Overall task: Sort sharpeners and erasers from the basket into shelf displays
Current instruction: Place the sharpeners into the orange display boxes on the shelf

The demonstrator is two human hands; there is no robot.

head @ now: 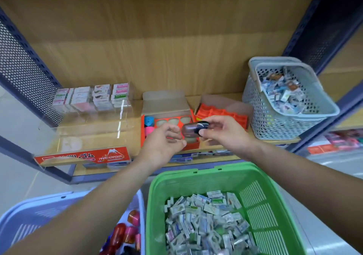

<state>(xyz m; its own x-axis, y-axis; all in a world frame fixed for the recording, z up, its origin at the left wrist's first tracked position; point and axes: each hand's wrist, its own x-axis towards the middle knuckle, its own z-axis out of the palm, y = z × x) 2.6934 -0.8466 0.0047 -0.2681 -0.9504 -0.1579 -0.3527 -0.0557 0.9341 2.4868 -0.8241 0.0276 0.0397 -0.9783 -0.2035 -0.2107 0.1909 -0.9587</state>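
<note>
My right hand (222,135) pinches a dark capsule-shaped sharpener (193,129) above the orange sharpener display box (188,145) on the shelf. My left hand (163,144) hovers just left of it, fingers loosely curled, holding nothing that I can see. A blue sharpener (147,121) and a pink sharpener (149,131) stand in the box's left slots. Below, a green basket (176,178) holds many wrapped erasers (206,221). A pale blue basket (39,209) at lower left holds several coloured sharpeners (125,233).
A clear acrylic eraser display (88,129) with stacked eraser boxes (92,95) stands at the shelf's left. A second orange tray (222,113) lies behind my right hand. A grey basket (275,125) of erasers sits at the shelf's right, beside a dark blue upright (322,38).
</note>
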